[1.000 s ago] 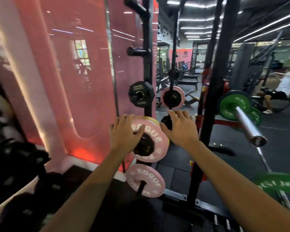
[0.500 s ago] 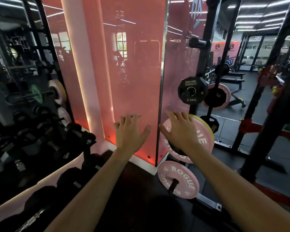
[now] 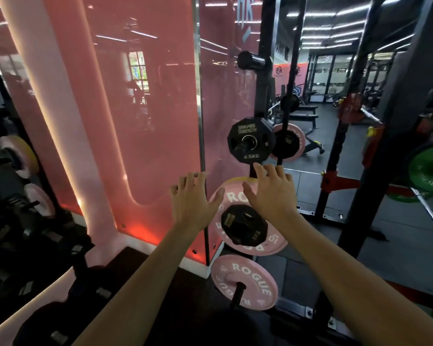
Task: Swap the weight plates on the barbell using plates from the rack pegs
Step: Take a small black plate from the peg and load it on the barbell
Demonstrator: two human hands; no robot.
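Note:
A black rack upright carries pegs with plates. A black 2.5 kg plate hangs highest. Below it a pink Rogue plate sits on a peg with a small black plate in front of it and a yellow plate edge behind. A second pink Rogue plate hangs lowest. My left hand is spread open at the upper pink plate's left rim. My right hand is spread open over its top, fingertips near the 2.5 kg plate. A green plate on the barbell shows at the right edge.
A red glossy wall panel stands to the left of the rack. Dark dumbbells fill a rack at lower left. Another black upright stands to the right. Benches and more pink plates lie further back.
The view has swung back right and closer to the rack. Both open hands have shifted up and toward the upper pink plate, the right one now near the 2.5 kg plate.

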